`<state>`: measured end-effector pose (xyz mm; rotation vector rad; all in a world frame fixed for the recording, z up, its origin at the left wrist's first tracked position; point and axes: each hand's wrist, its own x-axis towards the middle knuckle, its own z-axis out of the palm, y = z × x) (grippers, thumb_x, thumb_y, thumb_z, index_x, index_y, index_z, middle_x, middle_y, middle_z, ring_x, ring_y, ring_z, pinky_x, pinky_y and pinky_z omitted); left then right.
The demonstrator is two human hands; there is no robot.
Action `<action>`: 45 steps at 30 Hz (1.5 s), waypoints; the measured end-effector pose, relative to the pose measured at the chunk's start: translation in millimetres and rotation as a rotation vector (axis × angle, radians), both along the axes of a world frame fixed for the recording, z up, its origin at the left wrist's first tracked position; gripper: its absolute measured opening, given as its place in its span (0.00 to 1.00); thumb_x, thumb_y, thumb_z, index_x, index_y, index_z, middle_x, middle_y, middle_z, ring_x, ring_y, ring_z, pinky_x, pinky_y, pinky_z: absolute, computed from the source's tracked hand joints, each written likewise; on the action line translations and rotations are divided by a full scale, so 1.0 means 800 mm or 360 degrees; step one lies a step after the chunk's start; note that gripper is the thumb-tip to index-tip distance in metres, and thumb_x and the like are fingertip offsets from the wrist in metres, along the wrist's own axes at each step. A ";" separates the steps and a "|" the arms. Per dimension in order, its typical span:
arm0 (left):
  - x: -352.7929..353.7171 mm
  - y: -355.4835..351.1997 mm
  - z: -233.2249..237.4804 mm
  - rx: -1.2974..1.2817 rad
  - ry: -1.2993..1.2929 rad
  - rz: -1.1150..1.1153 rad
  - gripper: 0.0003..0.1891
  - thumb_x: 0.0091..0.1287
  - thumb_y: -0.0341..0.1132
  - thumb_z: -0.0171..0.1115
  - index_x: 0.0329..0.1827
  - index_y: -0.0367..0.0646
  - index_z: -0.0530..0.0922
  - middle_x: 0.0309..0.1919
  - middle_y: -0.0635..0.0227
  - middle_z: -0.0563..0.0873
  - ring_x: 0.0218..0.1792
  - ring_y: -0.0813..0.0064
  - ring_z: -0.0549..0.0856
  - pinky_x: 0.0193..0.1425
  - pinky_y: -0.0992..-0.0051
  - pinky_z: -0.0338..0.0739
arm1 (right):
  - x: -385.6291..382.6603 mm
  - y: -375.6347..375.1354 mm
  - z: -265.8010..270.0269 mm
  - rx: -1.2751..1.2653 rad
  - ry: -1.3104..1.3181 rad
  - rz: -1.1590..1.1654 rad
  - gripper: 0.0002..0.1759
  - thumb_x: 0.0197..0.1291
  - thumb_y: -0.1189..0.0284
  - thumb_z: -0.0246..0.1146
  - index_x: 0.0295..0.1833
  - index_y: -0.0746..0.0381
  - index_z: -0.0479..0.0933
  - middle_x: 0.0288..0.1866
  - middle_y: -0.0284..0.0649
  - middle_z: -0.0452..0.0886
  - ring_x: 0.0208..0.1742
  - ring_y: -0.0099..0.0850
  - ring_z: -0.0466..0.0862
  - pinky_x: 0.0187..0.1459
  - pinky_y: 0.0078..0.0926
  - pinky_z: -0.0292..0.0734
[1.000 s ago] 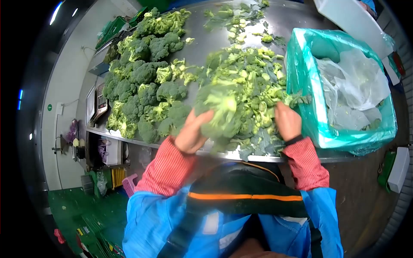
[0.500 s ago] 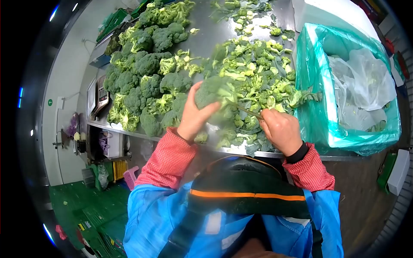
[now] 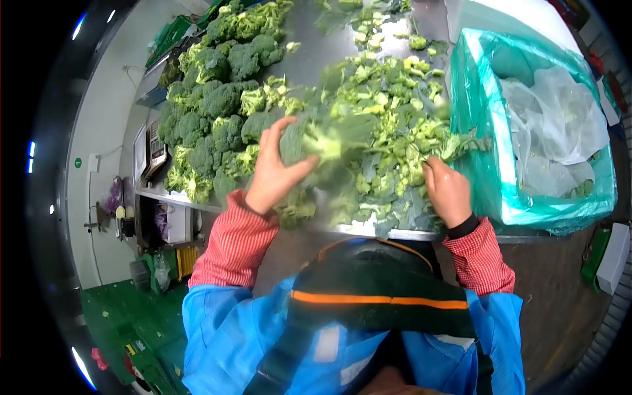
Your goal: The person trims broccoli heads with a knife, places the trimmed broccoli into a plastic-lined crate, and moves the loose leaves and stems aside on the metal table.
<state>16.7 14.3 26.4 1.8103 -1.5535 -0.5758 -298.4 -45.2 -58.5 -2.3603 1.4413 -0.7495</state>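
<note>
My left hand (image 3: 273, 168) cups a broccoli head (image 3: 321, 143), thumb and fingers around its green crown, with the pale stem side facing right. Part of that head looks blurred. To the right, my right hand (image 3: 449, 191) is closed on a thin knife (image 3: 415, 150), whose blade points up and left over the trimmings and is hard to make out. Beneath the knife spreads a heap of broccoli trimmings (image 3: 388, 125), stem pieces and leaves. Left of my left hand lies a pile of broccoli heads (image 3: 210, 135).
A metal table (image 3: 309, 52) carries the broccoli. At right stands a box lined with a green plastic bag (image 3: 477, 145), with clear plastic (image 3: 553, 125) inside. A scale (image 3: 157, 146) sits beyond the pile at left. Green crates (image 3: 158, 368) are on the floor at lower left.
My right hand has moved right, taking the knife away from the broccoli stem. My left hand has shifted a little left and turned the head, showing more of its stem side.
</note>
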 end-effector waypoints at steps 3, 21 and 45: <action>-0.014 -0.003 -0.004 0.0084 0.0139 0.0007 0.37 0.55 0.36 0.74 0.69 0.45 0.68 0.66 0.58 0.71 0.71 0.60 0.67 0.76 0.62 0.58 | 0.029 0.020 0.015 -0.0053 -0.0200 0.0252 0.04 0.62 0.69 0.64 0.40 0.57 0.78 0.27 0.42 0.83 0.25 0.40 0.84 0.26 0.37 0.77; 0.067 0.034 -0.028 -0.0487 -0.0565 0.0327 0.36 0.51 0.32 0.76 0.65 0.46 0.70 0.54 0.59 0.67 0.57 0.59 0.73 0.64 0.61 0.72 | 0.022 0.028 0.002 0.0216 -0.0080 0.0276 0.07 0.66 0.67 0.62 0.38 0.59 0.78 0.28 0.47 0.83 0.28 0.47 0.84 0.28 0.43 0.76; -0.475 -0.292 0.038 -0.1009 -0.0377 -0.1517 0.42 0.53 0.38 0.77 0.72 0.42 0.66 0.63 0.50 0.72 0.64 0.49 0.74 0.68 0.58 0.70 | -0.139 0.090 -0.017 0.0027 -0.0424 0.0339 0.07 0.60 0.66 0.64 0.42 0.54 0.77 0.27 0.40 0.81 0.23 0.42 0.82 0.23 0.40 0.77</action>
